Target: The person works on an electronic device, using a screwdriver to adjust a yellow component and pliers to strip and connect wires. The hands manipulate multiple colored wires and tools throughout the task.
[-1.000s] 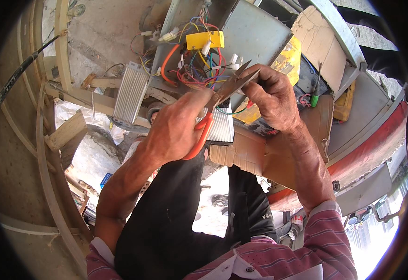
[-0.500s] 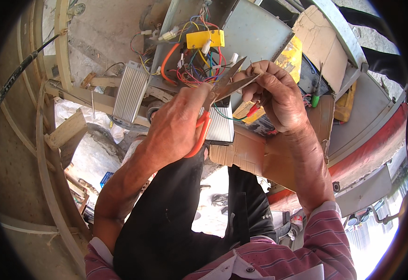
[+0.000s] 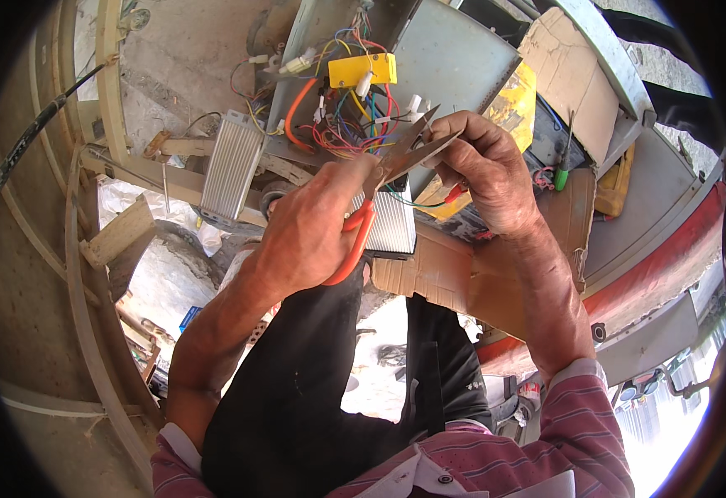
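My left hand (image 3: 313,224) grips a pair of scissors (image 3: 354,247) by its orange handles, blades spread apart and slanting up to the right. Close to the blade tips, my right hand (image 3: 487,170) is closed, thumb and fingers pinched together. From under its fingers comes a red-sleeved lead (image 3: 456,193) with a thin green wire running left behind the scissors. What sits right at the pinched fingertips is too small to make out. Below the blades is a silver ribbed metal box (image 3: 392,224), partly covered by my left hand and the scissors.
Beyond my hands lies a tangle of coloured wires (image 3: 350,124) with white connectors and a yellow block (image 3: 363,70). Another ribbed metal box (image 3: 232,166) is at left. Cardboard (image 3: 496,286) lies near my right forearm, with a green-handled screwdriver (image 3: 561,176) beyond it.
My right hand has shifted slightly, and its fingers have curled closer to the blade tips. The red-sleeved lead has moved a little up and right. The scissors stay spread, nearly in place.
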Tool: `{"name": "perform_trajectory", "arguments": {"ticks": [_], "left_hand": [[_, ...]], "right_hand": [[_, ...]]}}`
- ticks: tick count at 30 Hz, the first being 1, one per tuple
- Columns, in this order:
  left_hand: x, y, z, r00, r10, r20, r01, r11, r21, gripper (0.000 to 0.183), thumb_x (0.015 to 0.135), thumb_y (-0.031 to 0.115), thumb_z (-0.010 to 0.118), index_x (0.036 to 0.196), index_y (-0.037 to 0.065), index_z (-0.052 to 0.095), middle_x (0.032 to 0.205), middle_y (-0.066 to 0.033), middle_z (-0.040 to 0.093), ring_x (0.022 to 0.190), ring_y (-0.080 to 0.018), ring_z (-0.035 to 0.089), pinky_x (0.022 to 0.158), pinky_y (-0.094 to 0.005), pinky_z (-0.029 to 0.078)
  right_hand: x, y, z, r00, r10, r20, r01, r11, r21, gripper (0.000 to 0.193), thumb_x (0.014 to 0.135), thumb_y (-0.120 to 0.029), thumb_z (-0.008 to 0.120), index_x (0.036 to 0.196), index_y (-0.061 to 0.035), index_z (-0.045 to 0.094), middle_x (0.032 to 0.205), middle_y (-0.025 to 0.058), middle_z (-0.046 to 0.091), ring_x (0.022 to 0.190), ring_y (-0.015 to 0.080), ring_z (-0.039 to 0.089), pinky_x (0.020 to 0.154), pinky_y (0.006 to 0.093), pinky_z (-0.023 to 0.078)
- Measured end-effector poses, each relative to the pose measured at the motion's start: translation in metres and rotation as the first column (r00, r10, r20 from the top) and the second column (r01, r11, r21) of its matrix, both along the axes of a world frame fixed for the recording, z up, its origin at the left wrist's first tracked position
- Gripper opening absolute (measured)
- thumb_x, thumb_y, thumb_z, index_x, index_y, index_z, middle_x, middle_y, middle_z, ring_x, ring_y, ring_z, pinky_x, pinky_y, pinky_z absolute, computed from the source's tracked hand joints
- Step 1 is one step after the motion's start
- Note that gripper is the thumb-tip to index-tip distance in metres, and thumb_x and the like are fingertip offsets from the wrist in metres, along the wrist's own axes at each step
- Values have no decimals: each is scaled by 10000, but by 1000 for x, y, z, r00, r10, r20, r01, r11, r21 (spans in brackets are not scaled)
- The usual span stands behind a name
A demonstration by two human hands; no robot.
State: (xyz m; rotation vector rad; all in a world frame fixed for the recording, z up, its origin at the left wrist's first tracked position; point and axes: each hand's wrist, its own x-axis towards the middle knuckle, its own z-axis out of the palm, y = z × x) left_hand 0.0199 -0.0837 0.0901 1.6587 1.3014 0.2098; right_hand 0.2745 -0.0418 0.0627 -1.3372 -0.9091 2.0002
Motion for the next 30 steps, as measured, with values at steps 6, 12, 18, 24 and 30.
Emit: {"name": "perform_trajectory", "arguments": {"ticks": [6, 12, 18, 24, 30], "left_hand": [[-1, -2, -1, 1000, -12, 15, 12, 999, -42, 583, 921, 51, 729, 1450, -60, 511, 1249, -266, 665, 1074, -449, 685, 891, -476, 562], [-2, -2, -3, 999, 9, 33, -7, 999, -51, 554, 900, 33, 754, 1409, -42, 548, 1146, -252, 692, 1010, -444, 699, 838, -473, 564], [-3, 1, 1, 999, 8, 46, -2, 992, -130, 475, 891, 15, 751, 1334, -23, 585, 973, -199, 689, 866, -363, 712, 753, -425, 556], [-4, 2, 1, 991, 28, 128, -11, 990, -138, 405, 900, 11, 708, 1292, -33, 613, 874, -170, 689, 760, -285, 717, 713, -382, 563], [-5, 1, -1, 978, 32, 207, 15, 975, -221, 453, 902, 10, 697, 1347, -24, 619, 901, -126, 728, 792, -213, 736, 748, -350, 584]], "right_hand": [[-3, 0, -5, 994, 79, 73, -79, 997, -3, 175, 1007, -91, 619, 1133, 5, 695, 861, -38, 618, 716, 46, 458, 634, 229, 390], [-4, 1, -6, 969, 158, 189, -161, 987, 1, 172, 973, -83, 621, 1094, 3, 707, 849, -62, 599, 747, 30, 449, 657, 231, 390], [-7, 1, -6, 964, 140, 225, -153, 987, 41, 232, 951, -239, 659, 910, -14, 698, 735, -60, 574, 702, 41, 502, 642, 264, 445], [-8, 1, -2, 973, 146, 181, -149, 989, 6, 131, 968, -100, 627, 1030, -18, 709, 801, -73, 569, 721, 27, 436, 639, 234, 372], [-15, 1, 0, 999, 38, 36, -39, 999, 12, 88, 955, -80, 599, 903, -36, 655, 758, -75, 513, 668, 31, 387, 601, 232, 322]]}}
